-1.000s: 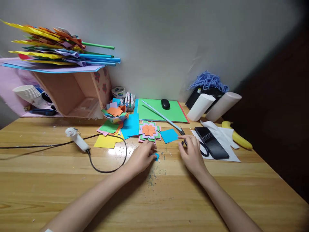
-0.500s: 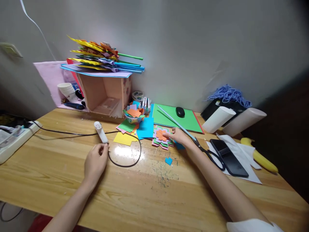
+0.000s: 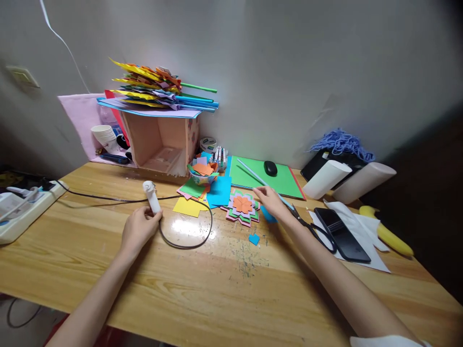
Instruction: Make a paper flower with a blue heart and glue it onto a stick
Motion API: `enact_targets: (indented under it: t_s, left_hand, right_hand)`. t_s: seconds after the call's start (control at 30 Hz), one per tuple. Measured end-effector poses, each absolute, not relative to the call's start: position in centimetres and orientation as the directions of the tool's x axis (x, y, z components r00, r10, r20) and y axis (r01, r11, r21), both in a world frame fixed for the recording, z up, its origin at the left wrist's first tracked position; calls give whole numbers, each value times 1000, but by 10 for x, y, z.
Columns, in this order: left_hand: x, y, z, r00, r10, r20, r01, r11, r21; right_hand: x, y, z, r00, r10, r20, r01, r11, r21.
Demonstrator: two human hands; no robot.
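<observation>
My left hand [image 3: 140,230] rests on the table with its thumb and fingers closed at the lower end of a white glue gun [image 3: 151,197], which stands tilted with a black cord [image 3: 195,247] looping from it. A layered paper flower [image 3: 241,207] in pink, green and purple lies flat, with orange petals in its middle. Just right of the flower is my right hand [image 3: 270,201], fingers loosely stretched and nothing visible in them. A blue paper piece [image 3: 268,214] lies partly under that hand, and a small blue scrap [image 3: 253,239] lies nearer me.
Paper sheets [image 3: 186,206] and a bowl of scraps [image 3: 204,179] are left of the flower. Black-handled scissors [image 3: 318,233], a light-blue stick [image 3: 249,169] and a phone [image 3: 342,234] lie right. Behind stand an open box [image 3: 159,140] and a green board with a mouse [image 3: 270,168].
My right hand has come off the orange paper on the flower and drawn slightly right, baring the orange petals. My left fingers have settled against the glue gun's lower end. The view shifted slightly.
</observation>
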State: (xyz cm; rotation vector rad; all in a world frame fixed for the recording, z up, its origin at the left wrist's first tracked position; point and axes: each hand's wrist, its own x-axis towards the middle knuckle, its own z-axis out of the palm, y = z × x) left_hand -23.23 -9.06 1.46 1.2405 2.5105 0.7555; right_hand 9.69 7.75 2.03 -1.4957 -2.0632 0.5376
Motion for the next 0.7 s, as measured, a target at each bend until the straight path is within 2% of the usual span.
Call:
enact_targets:
  t_s: [0.1, 0.17, 0.27, 0.37, 0.43, 0.5, 0.53, 0.6, 0.7]
  left_hand:
    - [-224, -105, 32, -611, 788, 69, 662, 462, 590]
    - [-208, -114, 49, -591, 798, 112, 669, 409, 620]
    - [-170, -121, 76, -469, 864, 185, 730, 262, 631]
    - [-122, -115, 95, -280, 925, 255, 789, 71, 610]
    - [-92, -107, 99, -160, 952, 260, 800, -29, 600]
    - [-66, -96, 96, -42, 965, 259, 823, -114, 557]
    - [-56, -90, 93, -38, 964, 265, 847, -110, 520]
    - [-42, -81, 84, 11, 958, 286, 868, -151, 473]
    - [-35, -70, 68, 125, 943, 307, 823, -272, 498]
  right_hand:
    - [99, 51, 31, -340, 932, 123, 618, 321, -718]
    - [96, 25, 40, -535, 844, 32, 413, 294, -862]
    - [84, -15, 53, -704, 710, -31, 185, 141, -972]
    - [68, -43, 64, -742, 670, 5, -45, -43, -998]
    - [60, -50, 69, -699, 715, 11, -144, -126, -982]
    - [57, -49, 72, -583, 811, -41, -164, -168, -972]
    - [58, -46, 71, -505, 861, -67, -157, -168, -973]
    - [64, -36, 67, -357, 931, -77, -130, -131, -983]
    - [83, -17, 56, -241, 970, -25, -19, -31, -999]
